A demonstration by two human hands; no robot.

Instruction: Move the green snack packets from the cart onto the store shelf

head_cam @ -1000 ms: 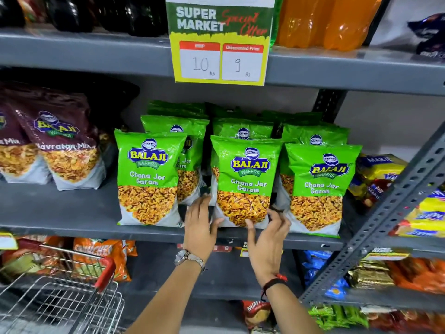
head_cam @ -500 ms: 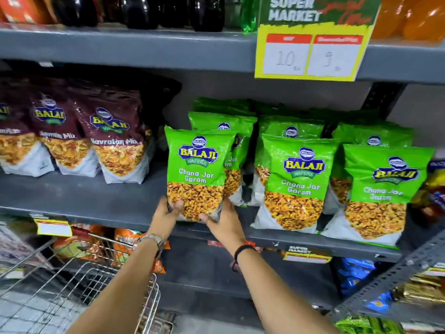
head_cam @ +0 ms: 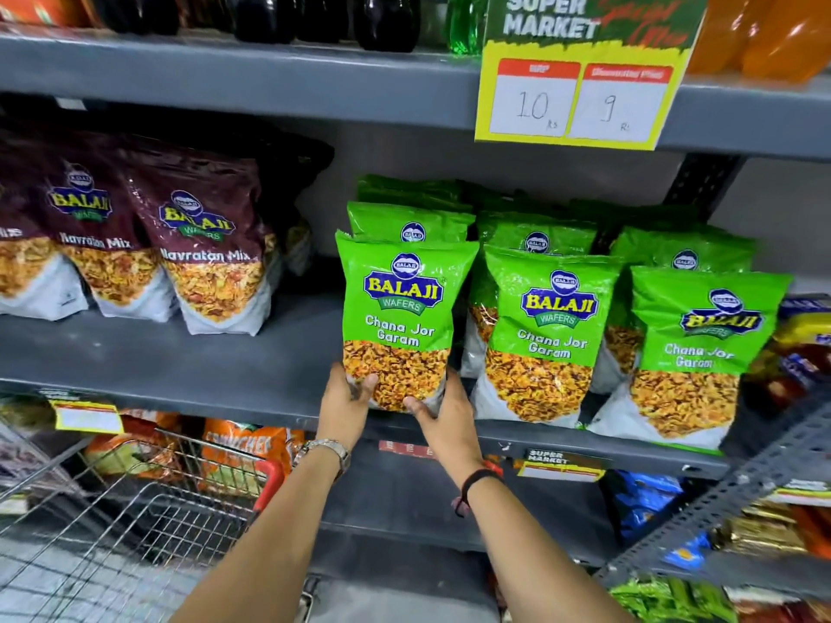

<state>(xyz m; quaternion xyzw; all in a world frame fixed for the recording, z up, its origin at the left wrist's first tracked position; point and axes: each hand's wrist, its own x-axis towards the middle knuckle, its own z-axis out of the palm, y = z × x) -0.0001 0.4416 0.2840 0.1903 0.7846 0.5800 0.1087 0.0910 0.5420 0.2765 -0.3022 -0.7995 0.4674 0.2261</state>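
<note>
Fingers of my left hand (head_cam: 346, 400) and right hand (head_cam: 443, 413) clamp the bottom corners of the green snack packet (head_cam: 402, 321), which stands upright at the front edge of the shelf (head_cam: 180, 357). I pinch it low, I judge, to square it against the green row (head_cam: 553, 335) just right of my fingertips. Cart (head_cam: 135, 510) sits below my left wrist.

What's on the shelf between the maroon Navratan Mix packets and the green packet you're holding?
Nothing: in the head view that stretch of grey metal shelf is bare between the maroon Navratan Mix packets and the green Chana Jor Garam packet held by both hands.
</note>
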